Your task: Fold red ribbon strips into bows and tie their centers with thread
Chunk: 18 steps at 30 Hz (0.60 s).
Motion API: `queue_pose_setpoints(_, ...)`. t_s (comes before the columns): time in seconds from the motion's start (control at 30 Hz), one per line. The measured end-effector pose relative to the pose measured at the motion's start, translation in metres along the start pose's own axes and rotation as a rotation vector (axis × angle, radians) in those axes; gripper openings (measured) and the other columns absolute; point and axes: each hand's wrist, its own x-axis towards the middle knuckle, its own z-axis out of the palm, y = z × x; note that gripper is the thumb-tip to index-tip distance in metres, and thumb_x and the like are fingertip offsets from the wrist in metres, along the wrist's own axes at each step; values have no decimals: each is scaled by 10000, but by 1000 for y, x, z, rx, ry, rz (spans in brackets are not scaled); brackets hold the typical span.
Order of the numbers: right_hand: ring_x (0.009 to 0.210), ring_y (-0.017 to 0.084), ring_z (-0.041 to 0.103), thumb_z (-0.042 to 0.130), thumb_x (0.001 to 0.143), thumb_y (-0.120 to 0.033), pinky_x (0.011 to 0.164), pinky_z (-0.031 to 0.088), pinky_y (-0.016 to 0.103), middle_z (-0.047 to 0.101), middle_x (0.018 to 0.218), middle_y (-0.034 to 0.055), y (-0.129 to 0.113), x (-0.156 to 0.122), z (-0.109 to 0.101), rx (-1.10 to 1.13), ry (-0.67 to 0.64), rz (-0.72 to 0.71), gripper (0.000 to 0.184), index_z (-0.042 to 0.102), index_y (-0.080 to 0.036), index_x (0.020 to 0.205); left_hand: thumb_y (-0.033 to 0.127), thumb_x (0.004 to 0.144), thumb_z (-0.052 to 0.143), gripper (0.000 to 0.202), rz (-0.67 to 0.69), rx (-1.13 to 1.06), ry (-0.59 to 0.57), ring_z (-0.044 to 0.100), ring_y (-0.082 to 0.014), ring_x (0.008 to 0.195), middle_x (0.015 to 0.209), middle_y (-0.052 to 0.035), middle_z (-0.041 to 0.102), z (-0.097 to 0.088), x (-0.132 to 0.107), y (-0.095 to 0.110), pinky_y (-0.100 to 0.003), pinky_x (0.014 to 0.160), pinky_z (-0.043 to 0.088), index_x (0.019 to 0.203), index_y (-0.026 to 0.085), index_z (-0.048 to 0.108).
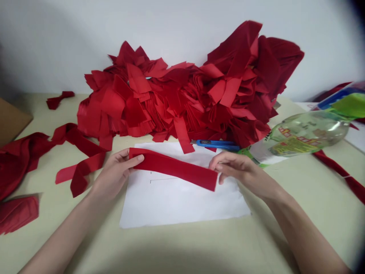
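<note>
A short red fabric strip [173, 167] is stretched level just above a white sheet of paper [176, 199] on the table. My left hand [115, 173] pinches the strip's left end between thumb and fingers. My right hand [236, 167] pinches its right end, fingers closed round the edge. Faint pencil lines show on the paper under the strip.
A big heap of folded red fabric pieces [182, 91] fills the back against the wall. A blue utility knife [216, 144] lies at its foot. A clear plastic bottle [305, 135] lies on its side at right. Loose red strips [76, 160] and cloth lie at left.
</note>
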Motion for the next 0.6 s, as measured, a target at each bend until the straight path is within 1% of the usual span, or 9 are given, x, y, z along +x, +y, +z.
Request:
queue_pose_setpoints(0.07,859,163,609,500,876,-389,740,542,307,616,1000,62,-1,0,4,-88,-109,-51,253,641,-189,939,229,702,731,96,-53,-6,-8,649,-133,759,776,5,700,-1,1,0,-247,763,511,769,184,679)
queue_pose_setpoints(0.1,922,177,602,507,871,-393,785,534,322,605,1071,70,0,0,8,-137,-124,-79,264,641,-199,989,228,704,731,102,-74,-6,-5,653,-135,752,784,-1,704,0,1,0,-245,748,517,783,183,685)
queue_pose_setpoints(0.2,1050,204,555,637,781,-387,875,497,359,538,1223,63,6,2,25,-333,-32,-149,383,587,-252,1135,214,700,738,96,-89,-8,26,656,-124,720,763,6,704,0,1,-1,-229,719,527,782,190,694)
queue_pose_setpoints(0.27,1091,224,522,696,729,-345,919,458,401,548,1200,62,11,3,36,-466,53,-174,486,553,-266,1186,207,698,740,99,-79,4,45,657,-118,728,779,8,707,0,0,-1,-217,724,527,784,193,693)
queue_pose_setpoints(0.33,1052,228,526,684,739,-300,914,440,414,594,1087,58,15,5,42,-522,102,-167,379,598,-249,1105,216,706,735,108,-74,22,42,659,-122,760,821,-1,712,-1,1,-1,-216,742,527,801,190,691)
queue_pose_setpoints(0.4,941,206,558,645,770,-300,856,456,382,619,972,46,15,6,41,-415,144,-106,214,626,-225,969,222,706,734,108,-69,21,38,658,-124,772,829,-3,710,-3,2,-1,-216,753,524,797,189,686)
queue_pose_setpoints(0.43,887,190,568,636,777,-325,818,466,358,621,942,38,15,6,39,-308,165,-63,194,616,-220,939,223,700,738,104,-69,16,39,656,-121,762,815,1,707,-3,3,-1,-215,753,523,781,191,682)
queue_pose_setpoints(0.53,828,164,573,640,761,-429,735,472,296,612,933,22,12,5,27,32,208,49,296,590,-224,968,222,673,756,110,-75,24,60,643,-112,709,751,14,687,-5,5,-1,-215,726,518,721,189,663)
queue_pose_setpoints(0.6,822,160,573,621,765,-477,709,467,280,608,934,19,12,4,20,153,231,104,323,600,-228,970,238,670,757,127,-81,61,69,630,-113,690,722,18,668,-5,5,-1,-221,703,509,738,191,661)
